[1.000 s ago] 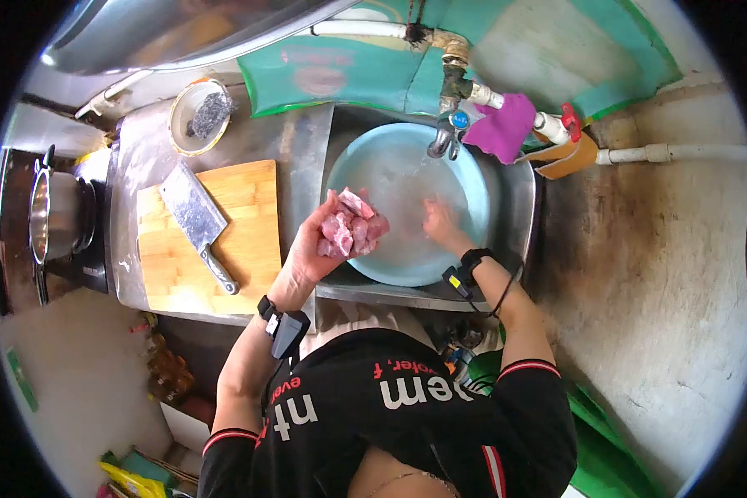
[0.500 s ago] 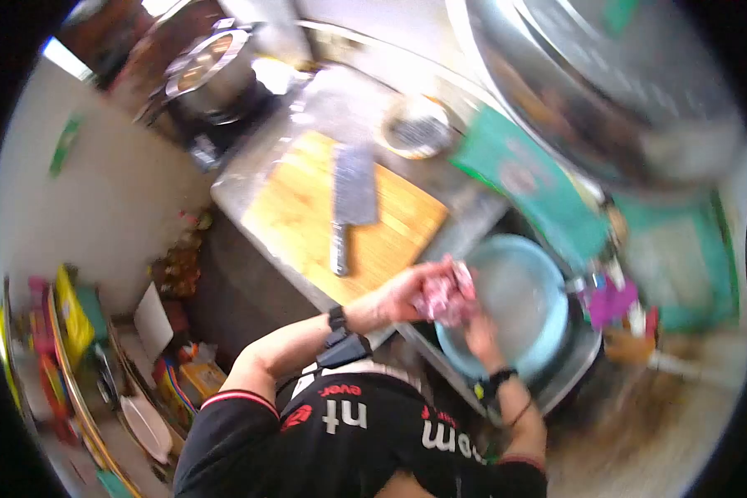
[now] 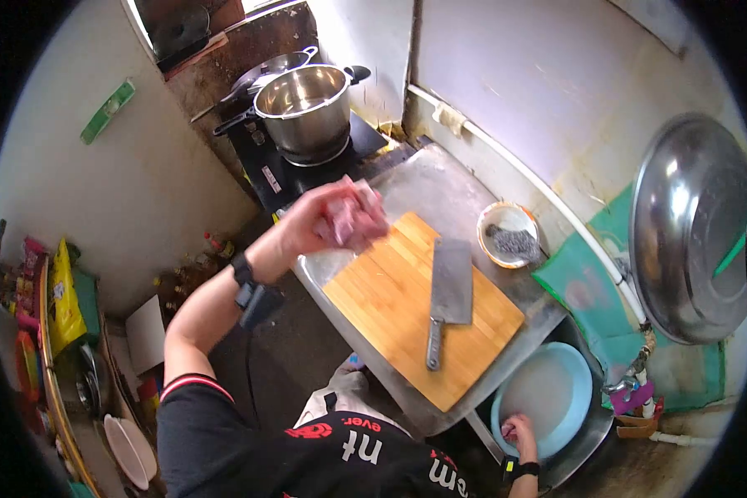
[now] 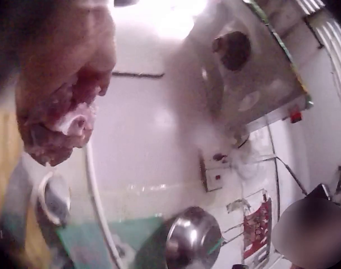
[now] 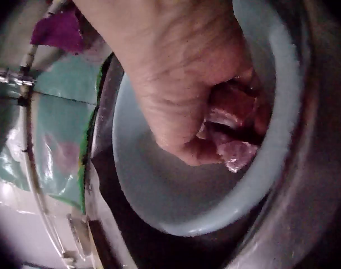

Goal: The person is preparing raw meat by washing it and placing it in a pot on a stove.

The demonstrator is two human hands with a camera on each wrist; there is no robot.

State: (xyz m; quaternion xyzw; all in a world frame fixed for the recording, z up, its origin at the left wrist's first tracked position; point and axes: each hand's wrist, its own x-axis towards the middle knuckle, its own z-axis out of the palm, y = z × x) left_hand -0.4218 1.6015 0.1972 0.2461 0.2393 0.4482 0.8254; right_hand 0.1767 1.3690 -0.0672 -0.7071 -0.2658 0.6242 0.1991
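My left hand (image 3: pixel 305 220) is raised past the near left corner of the wooden cutting board (image 3: pixel 373 290), toward the stove. It grips several chunks of raw pink meat (image 3: pixel 355 217), which show from below the fingers in the left wrist view. At the light blue basin (image 3: pixel 585 390) my right hand (image 5: pixel 176 84) reaches in over the rim. Its fingers curl round dark red raw meat (image 5: pixel 237 156), held above cloudy water (image 5: pixel 176 174). A cleaver (image 3: pixel 452 286) lies flat on the board, handle toward my body.
On the black cooktop stands an uncovered steel pot (image 3: pixel 307 124) with dark handles. A bowl (image 3: pixel 519 217) holding a grey scouring pad sits behind the board. The basin rests in a metal sink (image 3: pixel 598 440); a large shiny metal vessel (image 3: pixel 681 224) is at the right wall.
The view has swung left toward the stove. My left hand has carried its meat from beside the basin, past the board. My right hand stays at the basin and now holds meat.
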